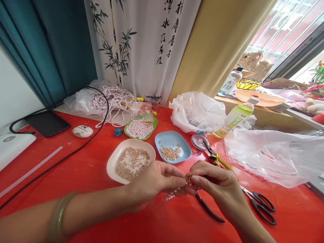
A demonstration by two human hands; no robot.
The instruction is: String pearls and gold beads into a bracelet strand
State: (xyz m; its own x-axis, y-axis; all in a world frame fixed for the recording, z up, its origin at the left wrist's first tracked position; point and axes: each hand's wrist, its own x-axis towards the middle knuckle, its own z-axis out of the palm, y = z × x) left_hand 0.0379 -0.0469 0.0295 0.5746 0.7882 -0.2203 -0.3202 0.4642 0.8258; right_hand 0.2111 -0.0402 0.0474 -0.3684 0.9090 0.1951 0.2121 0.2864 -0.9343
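My left hand (159, 182), with a green bangle (58, 216) on its wrist, pinches a short strand of clear, shiny beads (172, 194) that hangs below the fingers. Against it, my right hand (219, 184) closes thumb and forefinger at the strand's upper end, where a tiny gold-coloured piece shows. Just beyond the left hand lies a cream dish (110, 165) of small gold beads (131, 162). A blue dish (186, 153) holds small gold pieces (170, 152). Partly under the right hand is a black-handled tool (211, 212); its head is mostly hidden.
Yellow-and-black pliers (215, 158) and black-handled scissors (263, 204) lie at right, near plastic bags (268, 155) and a drink bottle (236, 116). Behind are a green dish (155, 124) of pink beads and pearl strands (113, 98). A black cable (76, 151) crosses at left, beside a mouse (82, 131).
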